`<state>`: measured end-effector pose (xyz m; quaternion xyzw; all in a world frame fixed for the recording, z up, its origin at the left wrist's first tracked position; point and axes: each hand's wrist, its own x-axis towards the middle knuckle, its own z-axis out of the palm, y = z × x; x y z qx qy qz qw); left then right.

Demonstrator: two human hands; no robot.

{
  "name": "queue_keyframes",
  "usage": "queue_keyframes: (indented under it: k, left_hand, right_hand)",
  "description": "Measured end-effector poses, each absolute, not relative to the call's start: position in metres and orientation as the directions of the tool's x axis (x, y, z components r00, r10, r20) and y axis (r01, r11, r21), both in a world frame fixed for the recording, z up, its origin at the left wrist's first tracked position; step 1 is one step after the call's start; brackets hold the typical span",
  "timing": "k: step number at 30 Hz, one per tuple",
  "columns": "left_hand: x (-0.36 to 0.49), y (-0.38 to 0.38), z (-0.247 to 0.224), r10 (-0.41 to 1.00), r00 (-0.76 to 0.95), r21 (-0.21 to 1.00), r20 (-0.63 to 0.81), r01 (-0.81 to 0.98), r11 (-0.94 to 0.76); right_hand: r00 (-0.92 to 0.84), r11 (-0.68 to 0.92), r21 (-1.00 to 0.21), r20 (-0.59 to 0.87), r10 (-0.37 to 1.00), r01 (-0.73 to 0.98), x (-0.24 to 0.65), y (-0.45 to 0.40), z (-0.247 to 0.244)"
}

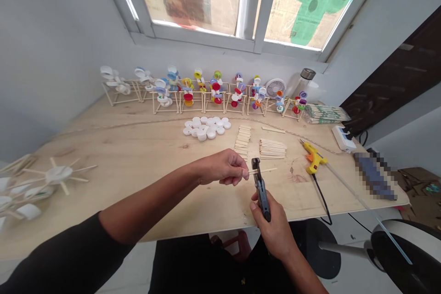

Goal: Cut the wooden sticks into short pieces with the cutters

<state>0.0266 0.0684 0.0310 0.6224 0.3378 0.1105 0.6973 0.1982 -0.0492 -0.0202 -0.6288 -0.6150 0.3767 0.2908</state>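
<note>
My left hand (230, 167) is closed in a pinch on one end of a thin wooden stick (270, 170), which points to the right. In my right hand (275, 227) are dark grey pliers (262, 195), held upright with the head at the stick, a short way from my left fingertips. Whether the jaws touch the stick I cannot tell. Just beyond my hands lie a stack of short sticks (243, 140) and a bundle of longer sticks (272, 149). White bottle caps (206, 127) sit in a group behind my left hand.
A yellow glue gun (314, 157) with a long glue stick lies right, its cable over the table's front edge. Small stick-and-cap wheels on frames (188, 96) line the back. A spoked cap wheel (59, 174) is at left. A power strip (343, 138) stands far right.
</note>
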Motion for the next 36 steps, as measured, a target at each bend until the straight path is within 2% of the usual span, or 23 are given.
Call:
queue_keyframes:
  k: [8, 14, 20, 23, 26, 29, 32, 36]
  left_hand:
    - [0.027, 0.064, 0.037, 0.616, 0.720, 0.945, -0.320, 0.293, 0.148]
    - [0.028, 0.056, 0.030, 0.713, 0.659, 0.962, -0.241, 0.257, 0.088]
    - [0.021, 0.045, 0.023, 0.888, 0.442, 0.982, -0.126, 0.182, 0.048]
    - [0.017, 0.037, 0.016, 0.931, 0.345, 0.993, -0.120, 0.063, 0.104]
    - [0.013, 0.029, 0.007, 0.929, 0.316, 0.965, -0.193, -0.109, 0.238]
    - [0.011, 0.022, -0.002, 0.907, 0.326, 0.881, -0.266, -0.299, 0.366]
    - [0.010, 0.018, -0.007, 0.899, 0.332, 0.769, -0.287, -0.480, 0.423]
    - [0.012, 0.014, -0.010, 0.901, 0.324, 0.702, -0.288, -0.569, 0.428]
  right_hand:
    - [-0.020, -0.042, -0.812, -0.065, 0.998, 0.583, 0.195, -0.049, -0.022]
    - [0.005, -0.039, -0.800, -0.045, 0.999, 0.599, 0.196, -0.047, -0.022]
    - [0.031, -0.071, -0.816, -0.065, 0.997, 0.574, 0.195, -0.045, -0.026]
    - [0.028, -0.084, -0.837, -0.082, 0.996, 0.541, 0.194, -0.044, -0.028]
    - [0.017, -0.089, -0.856, -0.093, 0.995, 0.509, 0.193, -0.043, -0.029]
    - [0.011, -0.097, -0.864, -0.105, 0.994, 0.494, 0.191, -0.042, -0.030]
    - [0.008, -0.111, -0.859, -0.123, 0.992, 0.500, 0.188, -0.042, -0.030]
    - [0.006, -0.122, -0.846, -0.139, 0.990, 0.519, 0.185, -0.041, -0.030]
